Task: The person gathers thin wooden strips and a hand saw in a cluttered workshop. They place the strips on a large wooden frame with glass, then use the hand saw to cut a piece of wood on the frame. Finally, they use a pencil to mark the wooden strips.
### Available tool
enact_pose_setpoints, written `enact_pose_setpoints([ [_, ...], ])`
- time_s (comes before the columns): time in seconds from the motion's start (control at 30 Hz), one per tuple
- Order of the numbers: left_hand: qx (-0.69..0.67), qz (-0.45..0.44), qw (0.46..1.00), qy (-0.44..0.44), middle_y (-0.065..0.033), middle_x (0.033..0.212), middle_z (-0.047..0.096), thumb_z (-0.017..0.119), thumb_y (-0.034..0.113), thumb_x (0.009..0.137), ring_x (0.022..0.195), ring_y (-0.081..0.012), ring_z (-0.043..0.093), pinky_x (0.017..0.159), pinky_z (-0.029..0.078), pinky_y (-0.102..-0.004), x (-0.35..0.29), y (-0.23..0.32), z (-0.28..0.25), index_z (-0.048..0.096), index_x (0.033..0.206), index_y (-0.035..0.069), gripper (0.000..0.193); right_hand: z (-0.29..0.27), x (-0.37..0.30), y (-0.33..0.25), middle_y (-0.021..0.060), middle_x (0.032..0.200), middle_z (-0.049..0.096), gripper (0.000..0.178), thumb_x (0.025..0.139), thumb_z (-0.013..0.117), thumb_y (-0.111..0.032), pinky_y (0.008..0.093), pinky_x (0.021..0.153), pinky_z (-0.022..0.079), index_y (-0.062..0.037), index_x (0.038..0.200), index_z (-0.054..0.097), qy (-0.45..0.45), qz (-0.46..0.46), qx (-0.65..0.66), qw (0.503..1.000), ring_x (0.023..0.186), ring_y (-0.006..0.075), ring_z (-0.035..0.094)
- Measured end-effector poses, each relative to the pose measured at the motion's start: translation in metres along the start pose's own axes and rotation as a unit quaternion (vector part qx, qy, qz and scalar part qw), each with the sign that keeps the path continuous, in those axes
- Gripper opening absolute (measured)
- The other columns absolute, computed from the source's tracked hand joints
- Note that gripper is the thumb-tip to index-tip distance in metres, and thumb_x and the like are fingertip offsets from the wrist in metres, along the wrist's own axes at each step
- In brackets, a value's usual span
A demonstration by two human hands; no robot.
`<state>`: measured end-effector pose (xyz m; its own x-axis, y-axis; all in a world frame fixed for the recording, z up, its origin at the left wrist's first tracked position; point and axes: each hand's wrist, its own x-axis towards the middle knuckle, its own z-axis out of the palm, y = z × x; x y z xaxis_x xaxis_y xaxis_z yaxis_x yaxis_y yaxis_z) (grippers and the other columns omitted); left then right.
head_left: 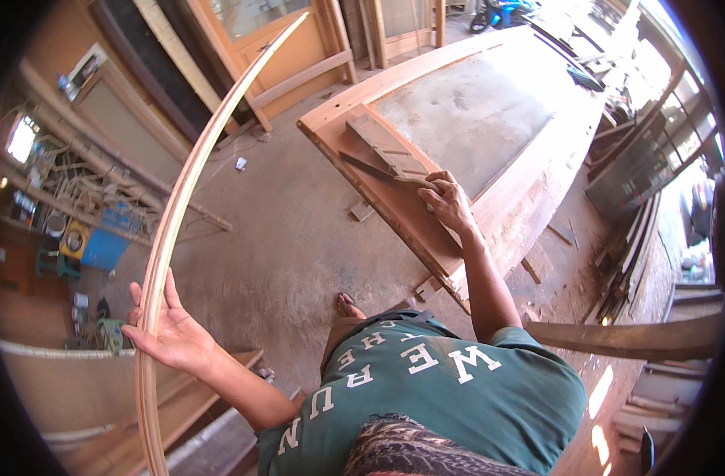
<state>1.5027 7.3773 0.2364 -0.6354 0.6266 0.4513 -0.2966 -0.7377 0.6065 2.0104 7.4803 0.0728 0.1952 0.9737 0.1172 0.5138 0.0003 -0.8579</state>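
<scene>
A long, thin wooden strip (189, 170) with grooved lengthwise edges rises past my left side, its far end near the doors at the back. My left hand (170, 329) holds it across the palm, fingers partly spread behind and thumb beside it. My right hand (450, 200) is closed around the handle of a handsaw (372, 169), whose dark narrow blade points left. The saw lies over the near end of a wooden workbench panel (521, 178). Close behind the blade sits a wooden block with slanted slots (388, 147), resembling a mitre box.
Wooden door frames (291, 71) lean at the back. A blue container (108, 238) and clutter stand at far left. Stacked boards (640, 238) lie right of the bench, and offcuts (530, 270) lie beneath its edge. A wooden beam (624, 337) juts in at right.
</scene>
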Motion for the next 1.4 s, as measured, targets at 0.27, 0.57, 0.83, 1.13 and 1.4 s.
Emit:
enact_pose_setpoints([
  [0.27,0.049,0.001,0.996,-0.077,-0.0266,0.146,0.061,0.045,0.046,0.117,0.142,-0.041,0.058,0.121,0.048,-0.0679,0.163,-0.109,0.102,0.064,0.103,0.008,0.045,0.007,0.033,-0.058,0.0033,0.123,0.065,0.037,0.103,0.078,-0.03,0.0319,0.09,0.054,0.0038,0.117,0.078,0.077,0.063,0.202,0.974,0.106,0.0149,0.064],
  [0.57,0.106,0.054,0.928,-0.354,-0.0336,0.147,0.058,0.041,0.031,0.119,0.139,-0.0468,0.06,0.12,0.052,-0.0601,0.347,-0.237,0.284,0.055,0.137,-0.016,0.052,0.001,0.078,-0.024,0.007,0.121,0.067,0.034,0.1,0.081,-0.027,0.0319,0.087,0.056,0.0036,0.115,0.08,0.262,0.025,0.11,0.958,0.103,0.0154,0.066],
  [0.83,0.151,0.205,0.709,-0.658,-0.0242,0.141,0.061,0.047,0.026,0.115,0.132,-0.0409,0.061,0.115,0.05,-0.0565,0.359,-0.41,0.509,0.056,0.141,-0.005,0.041,0.017,0.132,-0.012,0.0025,0.119,0.063,0.032,0.101,0.081,-0.024,0.0274,0.079,0.054,0.0063,0.113,0.078,0.411,0.06,0.157,0.896,0.099,0.0115,0.062],
  [1.13,-0.016,0.384,0.493,-0.781,-0.026,0.112,0.07,0.062,0.026,0.107,0.107,-0.0453,0.07,0.095,0.057,-0.0536,0.109,-0.563,0.659,0.068,0.116,0.002,0.026,0.077,0.067,-0.072,0.0013,0.116,0.063,0.025,0.103,0.078,-0.018,0.0236,0.08,0.051,0.005,0.112,0.078,0.618,0.155,0.089,0.765,0.098,0.0099,0.062],
  [1.4,-0.066,0.424,0.339,-0.837,-0.025,0.101,0.075,0.068,0.009,0.099,0.1,-0.0432,0.074,0.089,0.059,-0.0512,0.015,-0.601,0.613,0.074,0.105,0.001,0.011,0.264,-0.006,-0.152,-0.0024,0.101,0.069,0.02,0.104,0.075,-0.02,0.0241,0.073,0.051,-0.0041,0.117,0.077,0.861,0.215,0.061,0.456,0.085,0.0069,0.063],
])
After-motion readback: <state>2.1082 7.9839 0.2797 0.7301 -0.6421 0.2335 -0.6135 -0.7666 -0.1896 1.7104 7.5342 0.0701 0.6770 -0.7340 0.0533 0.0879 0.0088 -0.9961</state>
